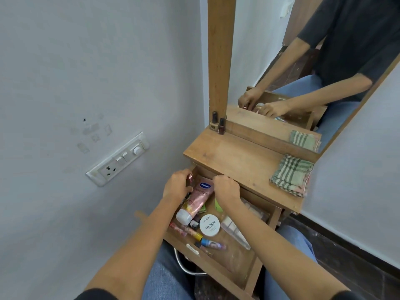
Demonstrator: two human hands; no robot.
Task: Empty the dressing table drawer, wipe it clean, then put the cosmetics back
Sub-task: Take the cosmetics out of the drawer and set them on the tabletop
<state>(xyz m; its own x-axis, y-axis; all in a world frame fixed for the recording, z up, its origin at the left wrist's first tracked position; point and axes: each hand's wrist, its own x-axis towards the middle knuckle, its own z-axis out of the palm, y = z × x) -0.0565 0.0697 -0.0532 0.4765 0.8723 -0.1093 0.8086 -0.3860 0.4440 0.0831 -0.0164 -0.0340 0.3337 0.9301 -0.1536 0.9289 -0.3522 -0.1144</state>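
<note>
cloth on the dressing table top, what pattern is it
The folded cloth has a green-and-cream check with a pinkish edge. It shows best in the head view.

A white switch panel [118, 160] with a socket, two rocker switches and a round dial sits tilted on the grey wall [65, 61] at left. Pale adhesive remnants [93, 132] mark the wall above it. Dark floor [346, 245] shows at right.

Centre of the frame: the pink tube [195, 200] reads "Vaseline"; below it, the white tub [209, 225] reads "Zudio NAIL POLISH".
</note>
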